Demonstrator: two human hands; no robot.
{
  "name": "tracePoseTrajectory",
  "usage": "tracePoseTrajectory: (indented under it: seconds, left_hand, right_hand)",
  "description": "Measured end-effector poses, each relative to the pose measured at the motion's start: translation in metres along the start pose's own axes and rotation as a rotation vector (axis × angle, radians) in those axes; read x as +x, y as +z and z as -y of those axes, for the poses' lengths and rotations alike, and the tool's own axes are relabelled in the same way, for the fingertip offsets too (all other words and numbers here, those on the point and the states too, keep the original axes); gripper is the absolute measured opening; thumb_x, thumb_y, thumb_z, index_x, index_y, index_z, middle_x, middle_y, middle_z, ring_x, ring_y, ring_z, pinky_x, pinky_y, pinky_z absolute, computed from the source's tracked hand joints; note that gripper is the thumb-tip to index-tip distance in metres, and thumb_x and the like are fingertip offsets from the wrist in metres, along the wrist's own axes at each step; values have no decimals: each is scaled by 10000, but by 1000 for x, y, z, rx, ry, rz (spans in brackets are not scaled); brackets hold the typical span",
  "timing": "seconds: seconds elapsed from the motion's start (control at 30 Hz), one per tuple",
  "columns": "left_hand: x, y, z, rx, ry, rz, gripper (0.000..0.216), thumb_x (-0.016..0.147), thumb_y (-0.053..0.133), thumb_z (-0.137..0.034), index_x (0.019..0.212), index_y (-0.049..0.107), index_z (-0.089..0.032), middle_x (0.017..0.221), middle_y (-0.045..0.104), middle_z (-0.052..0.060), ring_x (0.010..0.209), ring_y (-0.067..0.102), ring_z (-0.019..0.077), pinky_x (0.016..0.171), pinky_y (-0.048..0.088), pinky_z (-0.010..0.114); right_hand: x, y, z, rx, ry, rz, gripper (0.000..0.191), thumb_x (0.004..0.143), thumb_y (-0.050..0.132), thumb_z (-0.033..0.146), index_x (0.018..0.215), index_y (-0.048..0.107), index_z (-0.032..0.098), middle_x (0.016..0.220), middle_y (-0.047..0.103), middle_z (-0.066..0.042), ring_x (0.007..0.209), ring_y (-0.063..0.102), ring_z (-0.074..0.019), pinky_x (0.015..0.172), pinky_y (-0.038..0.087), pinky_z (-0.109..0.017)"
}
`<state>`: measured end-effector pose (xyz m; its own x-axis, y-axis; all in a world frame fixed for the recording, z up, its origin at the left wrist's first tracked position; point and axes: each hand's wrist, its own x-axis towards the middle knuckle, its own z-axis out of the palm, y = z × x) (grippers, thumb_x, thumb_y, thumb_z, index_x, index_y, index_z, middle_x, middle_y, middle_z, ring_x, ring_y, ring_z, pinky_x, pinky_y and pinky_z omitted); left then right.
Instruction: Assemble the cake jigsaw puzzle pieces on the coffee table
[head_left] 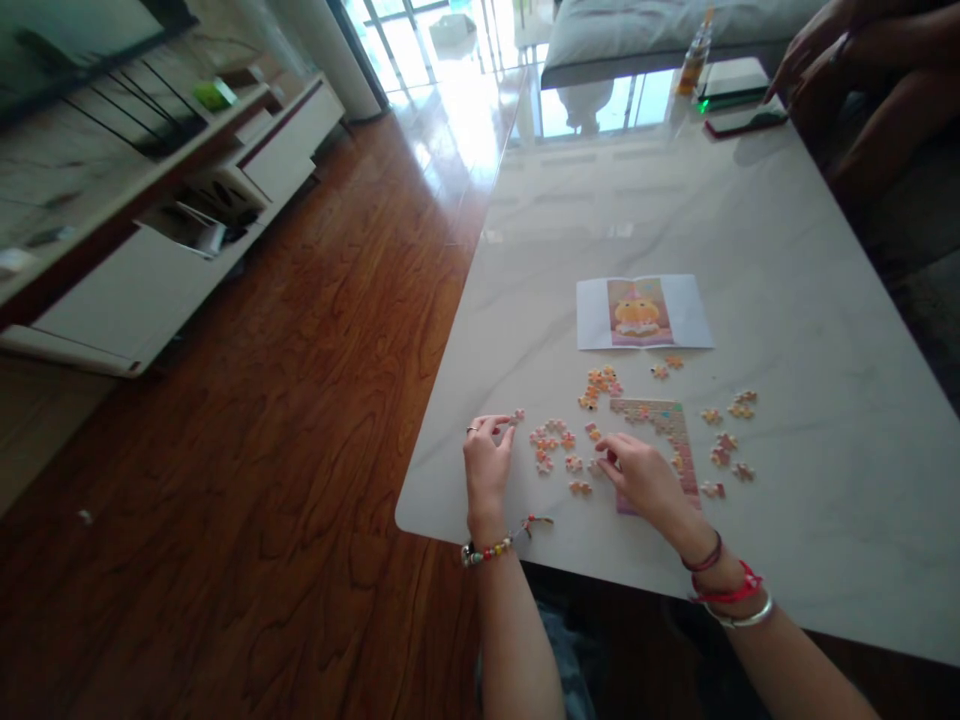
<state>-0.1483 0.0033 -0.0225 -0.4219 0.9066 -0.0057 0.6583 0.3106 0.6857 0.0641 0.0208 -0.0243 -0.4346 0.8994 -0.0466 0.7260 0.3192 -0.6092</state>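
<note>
My left hand (489, 455) is over the table's left side, its thumb and fingertips closed on a small pink puzzle piece (519, 414). My right hand (637, 475) reaches across the lower part of a partly assembled jigsaw puzzle (686, 470) and hides some of it. Between its thumb and finger, a pale puzzle piece (593, 466) shows at the puzzle's left edge. Loose pink puzzle pieces (543, 438) lie between the two hands. Orange puzzle pieces (596, 385) are grouped above the puzzle, and several more puzzle pieces (724, 448) are scattered to its right.
A creased sheet with a printed reference picture (637, 312) lies beyond the puzzle on the marble-patterned table (810, 330). At the far end stand a bottle (694, 60) and a phone (744, 120), near another person's hands (814, 45). Wooden floor (315, 380) borders the table's left edge.
</note>
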Motion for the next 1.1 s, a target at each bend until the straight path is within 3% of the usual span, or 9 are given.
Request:
tracePoseTrajectory:
  seconds: [0.2, 0.33, 0.43, 0.57, 0.77, 0.87, 1.0, 1.1]
  left_hand:
    - [2, 5, -3, -21, 42, 45, 179, 712, 555, -165, 878, 610, -200, 894, 559, 30, 782, 549, 136, 771, 452, 289]
    - [5, 12, 1, 24, -7, -18, 258, 706, 564, -179, 964, 582, -184, 959, 527, 62, 846, 534, 165, 806, 445, 328]
    - [7, 15, 1, 33, -18, -15, 201, 706, 561, -189, 904, 595, -175, 940, 521, 65, 845, 528, 167, 801, 447, 330]
    - [7, 16, 0, 35, -13, -5, 121, 732, 526, -223, 808, 608, -176, 878, 527, 60, 802, 533, 166, 765, 454, 332]
    - [12, 20, -21, -47, 63, -137, 166, 729, 524, -270, 833, 605, -171, 883, 546, 67, 801, 536, 182, 769, 437, 356]
    - [10, 36, -56, -275, 129, 39, 209, 747, 503, -339, 837, 599, -178, 856, 572, 53, 710, 547, 144, 652, 450, 283]
    - [-10, 71, -109, -627, 154, 539, 275, 739, 519, -394, 887, 561, -165, 771, 601, 32, 622, 555, 103, 531, 415, 200]
    - [-19, 94, -136, -703, 130, 655, 242, 729, 538, -389, 768, 550, -151, 670, 587, 12, 567, 533, 84, 499, 389, 184]
  right_hand:
    - [0, -14, -7, 30, -77, 58, 144, 747, 541, 222, 887, 569, 200, 823, 565, -30, 653, 553, -129, 615, 423, -246]
    - [-3, -2, -8, -28, -96, 105, 102, 729, 538, 177, 825, 567, 195, 859, 551, -41, 670, 558, -131, 603, 424, -242]
    - [-4, 7, -2, -2, -89, 108, 75, 713, 509, 117, 729, 545, 181, 799, 561, -40, 664, 549, -137, 597, 419, -246]
    - [0, -5, 0, 259, -19, 86, 52, 728, 507, 162, 709, 550, 185, 650, 572, -8, 609, 539, -130, 563, 416, -241]
    - [6, -61, -28, 796, 246, -98, 173, 701, 548, 314, 787, 569, 166, 683, 624, -35, 622, 591, -151, 503, 447, -241]
    - [4, -78, -40, 862, 263, -158, 178, 680, 564, 303, 785, 564, 158, 654, 621, -24, 620, 597, -150, 532, 464, -249]
    - [2, -84, -45, 854, 240, -148, 237, 661, 583, 265, 872, 560, 160, 685, 631, -15, 623, 600, -140, 567, 478, -252]
    - [-1, -89, -47, 834, 210, -122, 224, 656, 587, 247, 861, 564, 162, 703, 642, -19, 625, 607, -140, 586, 487, -255]
